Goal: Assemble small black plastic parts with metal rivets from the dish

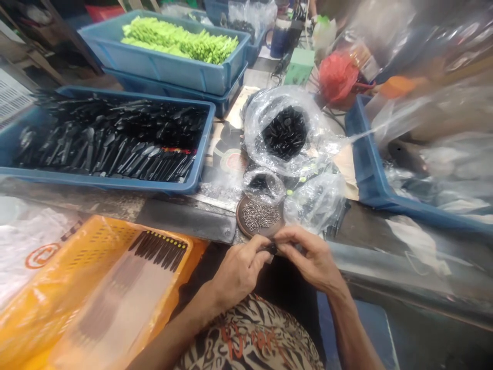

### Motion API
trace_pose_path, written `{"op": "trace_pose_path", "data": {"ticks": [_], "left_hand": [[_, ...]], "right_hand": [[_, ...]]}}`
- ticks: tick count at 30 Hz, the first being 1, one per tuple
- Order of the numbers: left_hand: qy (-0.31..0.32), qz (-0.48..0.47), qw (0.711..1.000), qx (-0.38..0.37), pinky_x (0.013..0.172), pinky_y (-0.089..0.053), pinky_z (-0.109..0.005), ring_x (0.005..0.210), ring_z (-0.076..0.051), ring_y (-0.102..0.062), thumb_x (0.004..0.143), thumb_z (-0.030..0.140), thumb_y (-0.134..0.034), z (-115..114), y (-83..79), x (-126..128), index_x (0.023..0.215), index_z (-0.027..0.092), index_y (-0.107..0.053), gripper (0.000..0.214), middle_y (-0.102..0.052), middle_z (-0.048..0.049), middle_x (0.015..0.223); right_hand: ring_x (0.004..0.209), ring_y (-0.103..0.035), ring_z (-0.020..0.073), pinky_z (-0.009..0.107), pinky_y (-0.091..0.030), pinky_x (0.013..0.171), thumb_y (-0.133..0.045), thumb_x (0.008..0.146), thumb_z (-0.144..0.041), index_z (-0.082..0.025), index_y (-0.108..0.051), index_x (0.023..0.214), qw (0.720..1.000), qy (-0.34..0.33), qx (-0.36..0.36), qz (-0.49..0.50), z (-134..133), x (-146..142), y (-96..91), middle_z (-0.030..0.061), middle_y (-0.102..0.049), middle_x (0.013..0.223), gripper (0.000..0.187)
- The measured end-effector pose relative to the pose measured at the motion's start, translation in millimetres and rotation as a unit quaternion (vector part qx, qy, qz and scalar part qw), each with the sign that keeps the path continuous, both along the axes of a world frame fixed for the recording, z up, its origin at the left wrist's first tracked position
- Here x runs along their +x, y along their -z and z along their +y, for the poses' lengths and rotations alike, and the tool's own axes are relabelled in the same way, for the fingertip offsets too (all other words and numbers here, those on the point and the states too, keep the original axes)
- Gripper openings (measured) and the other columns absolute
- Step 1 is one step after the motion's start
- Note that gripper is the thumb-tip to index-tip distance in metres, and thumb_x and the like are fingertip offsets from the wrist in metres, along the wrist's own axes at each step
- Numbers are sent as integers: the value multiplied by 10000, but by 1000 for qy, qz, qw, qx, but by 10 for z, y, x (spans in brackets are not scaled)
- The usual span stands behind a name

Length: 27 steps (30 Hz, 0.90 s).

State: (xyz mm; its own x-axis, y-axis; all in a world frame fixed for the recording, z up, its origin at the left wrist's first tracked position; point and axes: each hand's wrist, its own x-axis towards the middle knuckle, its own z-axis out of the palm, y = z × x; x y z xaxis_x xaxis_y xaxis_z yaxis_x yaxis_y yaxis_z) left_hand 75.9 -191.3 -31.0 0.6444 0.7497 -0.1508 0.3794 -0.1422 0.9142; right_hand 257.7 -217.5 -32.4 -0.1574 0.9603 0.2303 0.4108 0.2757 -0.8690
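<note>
My left hand (243, 267) and my right hand (308, 254) meet at the table's front edge, fingertips pinched together around a small black plastic part (271, 248). Most of that part is hidden by my fingers. Just beyond them lies a round brown dish (240, 222) with a heap of small metal screws or pins (260, 215). Behind the dish stand a small clear bag (275, 189) with dark pieces inside and a larger clear plastic bag (256, 118) of black parts (285, 132).
A blue tray (210, 139) of long black pieces is at left, below another blue bin (227, 77) of lime-green pieces. An orange crate (103, 231) holds neatly rowed dark pieces (159, 249). A blue bin (365, 169) of plastic bags stands right.
</note>
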Motion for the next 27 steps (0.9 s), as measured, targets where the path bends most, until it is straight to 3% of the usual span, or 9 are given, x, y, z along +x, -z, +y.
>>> {"op": "trace_pose_path", "data": {"ticks": [7, 14, 22, 27], "left_hand": [[-5, 3, 1000, -27, 648, -364, -256, 643, -115, -470, 888, 224, -377, 18, -28, 44, 915, 163, -539, 175, -526, 11, 699], [-14, -31, 993, -113, 587, -370, -243, 570, -96, -465, 869, 197, -385, 21, 1, 65, 882, 179, -508, 125, -572, 11, 703], [-77, -165, 956, -228, 494, -359, -196, 514, -61, -429, 880, 250, -421, 22, 14, 132, 888, 161, -491, 114, -550, 19, 685], [-96, -170, 962, -193, 485, -350, -182, 503, -52, -417, 888, 231, -417, -5, 22, 189, 836, 158, -475, 107, -495, 42, 628]], "right_hand": [[708, -554, 107, 222, -458, 652, -488, 832, -61, -196, -556, 965, 998, -29, -48, -1, 9, 27, -63, -9, -592, 796, 201], [688, -552, 105, 218, -461, 630, -498, 826, -89, -193, -557, 973, 995, -21, -88, 35, 31, 29, -51, -10, -587, 770, 189], [564, -540, 89, 186, -424, 492, -585, 819, -237, -173, -582, 908, 967, 63, -170, 178, -4, -84, -48, -16, -585, 663, 109], [461, -480, 79, 186, -373, 431, -609, 789, -267, -157, -591, 834, 951, 137, -193, 200, -51, -230, -18, -34, -557, 549, 120]]}}
